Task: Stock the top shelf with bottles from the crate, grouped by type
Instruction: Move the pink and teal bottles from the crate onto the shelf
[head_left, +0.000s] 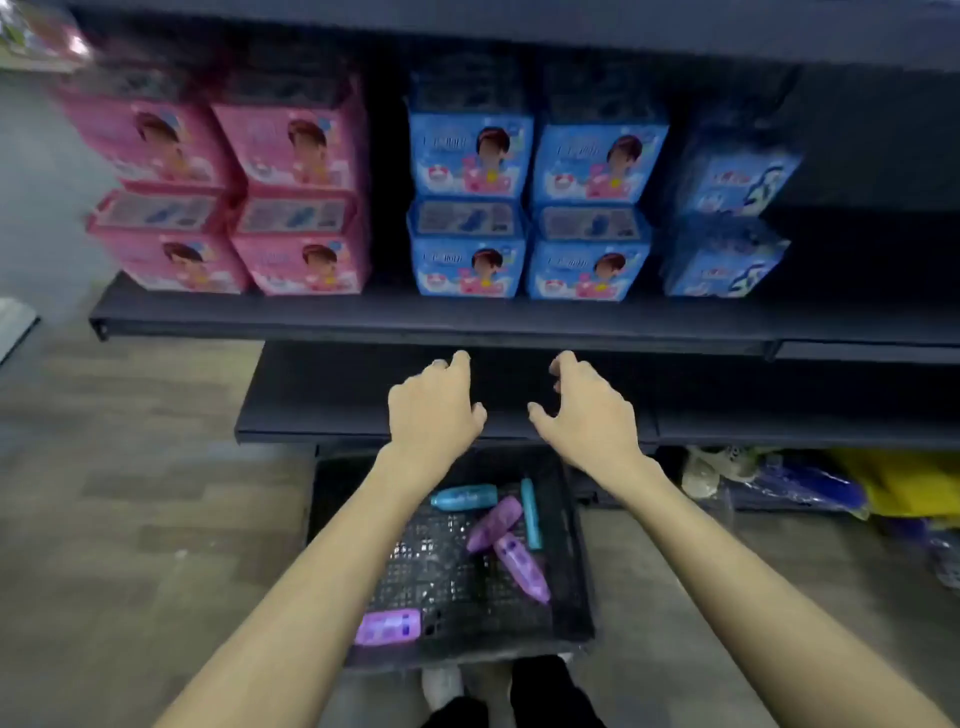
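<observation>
Bottles of smooth plastic, two teal (464, 497) and three purple (493, 523), lay on their sides in the black lattice plastic crate (569, 587) on the floor, below the dark shelving. Both hands hovered above it, empty: the left hand (434, 410) and the right hand (589, 410) loosely curled, fingers apart, holding nothing. One teal bottle's long axis ran left to right; the slimmer one (531, 514) ran front to back; two purple ones slanted diagonally, and a flatter purple bottle (388, 627) lay crosswise at the near rim. Picking up one colour at a time would likely keep types grouped, each gripped round its middle and turned upright.
</observation>
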